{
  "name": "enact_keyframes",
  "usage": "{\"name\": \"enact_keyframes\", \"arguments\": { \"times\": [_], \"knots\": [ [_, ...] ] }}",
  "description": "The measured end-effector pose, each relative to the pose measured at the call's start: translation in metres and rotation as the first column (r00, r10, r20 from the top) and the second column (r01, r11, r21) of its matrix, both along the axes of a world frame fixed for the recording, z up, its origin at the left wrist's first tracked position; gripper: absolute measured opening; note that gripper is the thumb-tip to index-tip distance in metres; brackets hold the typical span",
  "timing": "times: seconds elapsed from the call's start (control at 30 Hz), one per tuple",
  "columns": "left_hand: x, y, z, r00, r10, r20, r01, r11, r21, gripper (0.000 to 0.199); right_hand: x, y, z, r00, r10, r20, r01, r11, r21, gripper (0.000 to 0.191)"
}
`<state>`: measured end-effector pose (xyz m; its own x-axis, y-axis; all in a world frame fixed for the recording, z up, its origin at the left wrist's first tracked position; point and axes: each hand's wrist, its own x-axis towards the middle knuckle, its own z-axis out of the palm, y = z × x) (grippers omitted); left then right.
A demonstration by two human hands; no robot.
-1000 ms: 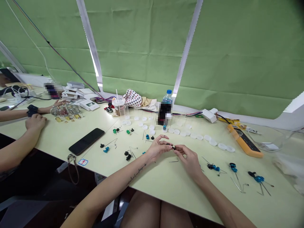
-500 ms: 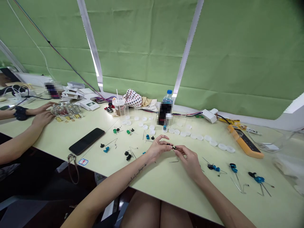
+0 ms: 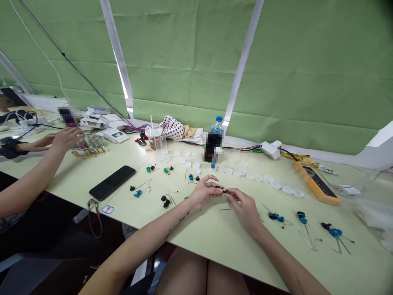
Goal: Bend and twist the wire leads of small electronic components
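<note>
Over the middle of the table, my left hand [image 3: 205, 192] and my right hand [image 3: 244, 205] meet at a small black part [image 3: 225, 191]. Both pinch it between thumb and fingers, and its exact kind is too small to make out. Below it on the tabletop lies a thin bent metal rod [image 3: 225, 209]. Left of my left hand are a black part with rods [image 3: 166, 202] and a blue part [image 3: 138, 193]. To the right of my right hand lie blue and black parts with thin rods [image 3: 278, 217], another such set [image 3: 302, 218] and a third [image 3: 335, 232].
A row of small white round caps [image 3: 258, 178] runs across the table behind my hands. A black phone [image 3: 112, 182] lies left. Behind stand a drink cup [image 3: 154, 139] and a bottle [image 3: 217, 128]. An orange power strip [image 3: 319, 186] lies right. A co-worker's hands [image 3: 66, 138] are over glass pieces.
My hands and the black part stay in nearly the same place. At the left, the co-worker's nearer hand has lifted and moved away from the table edge, over the glass pieces.
</note>
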<state>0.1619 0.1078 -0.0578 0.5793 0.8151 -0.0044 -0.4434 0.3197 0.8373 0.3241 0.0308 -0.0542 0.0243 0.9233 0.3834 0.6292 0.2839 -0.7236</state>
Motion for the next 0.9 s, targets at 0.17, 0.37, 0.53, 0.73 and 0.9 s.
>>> {"name": "enact_keyframes", "arguments": {
  "times": [0.17, 0.37, 0.53, 0.73, 0.9],
  "knots": [
    [0.0001, -0.001, 0.0025, 1.0, 0.01, 0.009, -0.009, 1.0, -0.016, 0.046, 0.001, 0.0017, -0.002, 1.0, -0.005, 0.018, 0.005, 1.0, 0.019, 0.026],
    [0.0009, -0.0006, -0.0001, 1.0, 0.013, 0.008, -0.013, 1.0, -0.024, 0.047, -0.0008, 0.0019, -0.0012, 0.999, -0.029, -0.025, 0.029, 0.999, 0.014, 0.027],
    [0.0003, -0.0008, 0.0004, 1.0, 0.003, -0.001, -0.003, 1.0, -0.01, 0.047, -0.0005, 0.0015, -0.0009, 1.0, -0.007, -0.023, 0.008, 1.0, 0.011, 0.023],
    [-0.0004, -0.0016, 0.0029, 1.0, -0.003, 0.002, 0.003, 1.0, -0.018, 0.048, 0.0004, 0.0017, -0.0018, 1.0, 0.008, -0.009, -0.008, 1.0, 0.014, 0.02],
    [-0.0004, -0.0006, 0.0004, 1.0, -0.01, 0.005, 0.01, 1.0, -0.004, 0.045, -0.0005, 0.0008, 0.0003, 1.0, 0.002, -0.003, -0.002, 1.0, 0.012, 0.022]
  ]
}}
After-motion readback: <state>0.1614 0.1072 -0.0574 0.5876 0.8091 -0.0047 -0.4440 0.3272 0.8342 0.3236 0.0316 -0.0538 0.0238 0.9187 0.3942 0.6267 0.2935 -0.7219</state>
